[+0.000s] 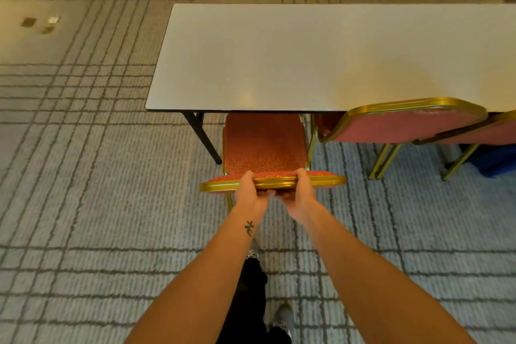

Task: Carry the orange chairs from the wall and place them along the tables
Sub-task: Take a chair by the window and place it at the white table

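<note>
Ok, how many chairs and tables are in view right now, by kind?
Orange padded chairs with gold metal frames: 3 (held chair, gripped by left hand and right hand; second chair; third chair, partly out of frame)
White rectangular table: 1
Total: 4

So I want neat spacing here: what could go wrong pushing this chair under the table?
The chair sits close to the black table leg; pushed in crooked, its frame may knock it. The next chair stands tight on its right, so the gold frames could scrape. The left hand and right hand grip the backrest close together, so it may twist.
</note>
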`<state>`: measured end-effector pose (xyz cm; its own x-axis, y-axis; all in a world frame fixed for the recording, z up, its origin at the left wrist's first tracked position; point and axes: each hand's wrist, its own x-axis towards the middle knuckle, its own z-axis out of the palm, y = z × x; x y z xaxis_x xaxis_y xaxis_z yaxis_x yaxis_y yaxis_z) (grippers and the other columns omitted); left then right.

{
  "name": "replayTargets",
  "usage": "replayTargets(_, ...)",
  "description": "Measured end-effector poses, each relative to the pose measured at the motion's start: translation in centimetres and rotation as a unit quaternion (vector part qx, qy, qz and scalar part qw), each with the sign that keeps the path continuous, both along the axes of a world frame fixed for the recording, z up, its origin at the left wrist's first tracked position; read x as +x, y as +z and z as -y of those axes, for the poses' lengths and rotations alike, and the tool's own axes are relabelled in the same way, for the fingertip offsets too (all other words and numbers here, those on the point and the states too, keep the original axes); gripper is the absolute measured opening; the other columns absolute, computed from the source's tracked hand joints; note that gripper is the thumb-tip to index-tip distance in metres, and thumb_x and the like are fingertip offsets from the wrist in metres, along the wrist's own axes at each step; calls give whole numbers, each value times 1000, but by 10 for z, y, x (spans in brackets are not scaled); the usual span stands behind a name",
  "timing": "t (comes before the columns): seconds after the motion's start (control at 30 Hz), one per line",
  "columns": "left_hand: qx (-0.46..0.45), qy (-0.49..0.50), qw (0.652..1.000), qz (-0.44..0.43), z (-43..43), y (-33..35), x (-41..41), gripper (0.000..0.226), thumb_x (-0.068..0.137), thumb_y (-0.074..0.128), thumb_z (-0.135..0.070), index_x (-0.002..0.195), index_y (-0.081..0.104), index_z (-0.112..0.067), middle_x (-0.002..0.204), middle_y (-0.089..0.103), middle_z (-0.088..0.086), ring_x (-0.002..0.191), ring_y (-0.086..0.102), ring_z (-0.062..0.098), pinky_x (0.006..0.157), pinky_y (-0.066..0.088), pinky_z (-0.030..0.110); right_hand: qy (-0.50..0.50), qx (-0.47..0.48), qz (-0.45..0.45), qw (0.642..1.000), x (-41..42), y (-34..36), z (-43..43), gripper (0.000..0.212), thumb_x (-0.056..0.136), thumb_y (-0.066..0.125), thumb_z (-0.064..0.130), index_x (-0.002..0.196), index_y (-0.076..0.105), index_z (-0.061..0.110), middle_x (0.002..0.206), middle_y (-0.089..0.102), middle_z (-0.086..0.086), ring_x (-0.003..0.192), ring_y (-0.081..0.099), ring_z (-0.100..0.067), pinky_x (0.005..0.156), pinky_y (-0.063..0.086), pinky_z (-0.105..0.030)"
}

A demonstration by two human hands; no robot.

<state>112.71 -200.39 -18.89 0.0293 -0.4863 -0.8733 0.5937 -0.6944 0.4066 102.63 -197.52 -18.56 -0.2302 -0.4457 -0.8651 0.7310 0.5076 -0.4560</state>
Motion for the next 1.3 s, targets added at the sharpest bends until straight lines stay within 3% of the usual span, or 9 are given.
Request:
replayTargets(0.13,5,-24,1000,5,39,-2,-9,17,104,51,-23,107,51,-6,95,59,18,81,60,29,78,50,43,2,-14,-5,1000,-10,-2,37,28,97,55,32,106,56,5,101,65,-19,90,65,-32,90,56,-48)
replayTargets(0.5,-1,-31,999,15,154,0,-20,13,98,56,-16,105,53,-6,94,59,20,80,60,33,78,49,49,-30,-32,12,999,-21,-3,147,39,95,58,30,124,54,5,107,67,-21,93,68,-33,94,57,-49)
replayTargets(0.63,-6,-39,999,10,190,-1,-27,15,98,57,-16,109,54,-6,102,62,21,86,62,35,86,52,52,-35,-28,11,999,-29,-3,183,26,96,58,28,110,53,7,99,66,-19,86,66,-31,96,55,-50)
replayTargets(0.7,-10,-40,999,5,205,0,-28,18,97,57,-15,113,55,-7,107,63,21,90,63,35,78,54,49,-46,-31,18,998,-32,-4,197,21,99,57,28,104,54,9,97,66,-17,86,66,-30,95,55,-48)
replayTargets(0.77,-8,-37,999,3,219,-1,-28,22,96,57,-14,117,55,-6,110,64,21,91,63,36,73,53,46,-50,-31,18,998,-31,-3,210,25,100,56,33,110,55,10,104,67,-17,92,67,-30,94,56,-48)
replayTargets(0.83,-3,-39,999,12,234,-1,-29,18,97,58,-13,112,54,-5,106,62,20,91,61,36,79,52,48,-45,-32,11,998,-31,-4,225,27,99,56,34,110,56,9,103,67,-17,94,67,-31,94,57,-48)
replayTargets(0.97,-1,-42,999,15,248,-7,-31,24,96,59,-16,116,52,-5,106,61,21,93,62,37,77,53,47,-41,-15,-25,999,-27,-14,242,28,96,56,35,106,59,9,95,66,-15,85,66,-30,88,57,-46)
replayTargets(1.1,2,-36,999,2,245,-11,-29,28,98,60,-19,121,54,-4,109,63,21,95,63,37,93,54,53,-46,-8,-24,999,-23,-19,238,36,95,57,39,115,58,8,98,68,-16,85,68,-31,85,59,-48)
replayTargets(1.3,-9,-42,999,-10,245,-5,-29,35,97,60,-23,127,55,-5,117,66,22,101,66,36,95,55,53,-31,-13,-23,999,-25,-8,235,48,95,57,43,122,59,3,103,69,-18,86,69,-32,70,61,-40)
